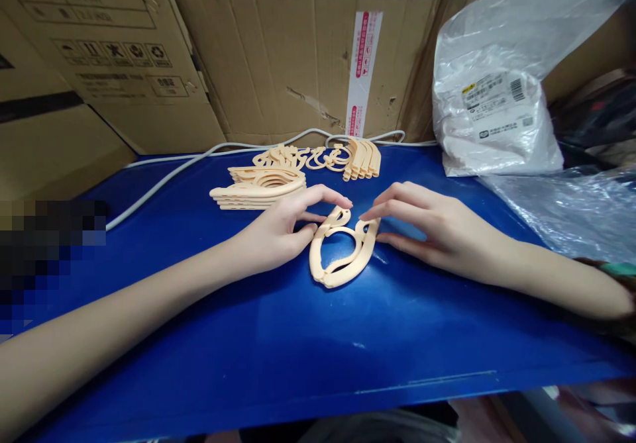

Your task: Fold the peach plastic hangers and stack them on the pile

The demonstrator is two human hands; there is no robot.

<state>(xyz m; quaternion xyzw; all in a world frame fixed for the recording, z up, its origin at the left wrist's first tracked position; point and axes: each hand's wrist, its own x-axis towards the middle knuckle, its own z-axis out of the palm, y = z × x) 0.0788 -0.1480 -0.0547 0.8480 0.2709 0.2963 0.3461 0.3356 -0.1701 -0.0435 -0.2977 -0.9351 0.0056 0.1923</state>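
Observation:
A cream plastic folding hanger (368,254) lies on the blue table in front of me, its two arms folded into a leaf-like loop with a ring-shaped hook inside. My left hand (281,231) grips its left arm, with the index finger over the upper end and the thumb against the outer side. On the other side, my right hand (437,228) has its fingertips on the upper end of the right arm and the thumb by its outer edge. Just beyond my left hand sits a stack of folded hangers (258,195).
Loose hook pieces (281,157) and a row of curved arm pieces (364,158) lie at the back. A white cable (173,170) runs behind them along cardboard boxes (278,65). A white plastic bag (491,98) stands back right, with clear wrap (571,204) nearby.

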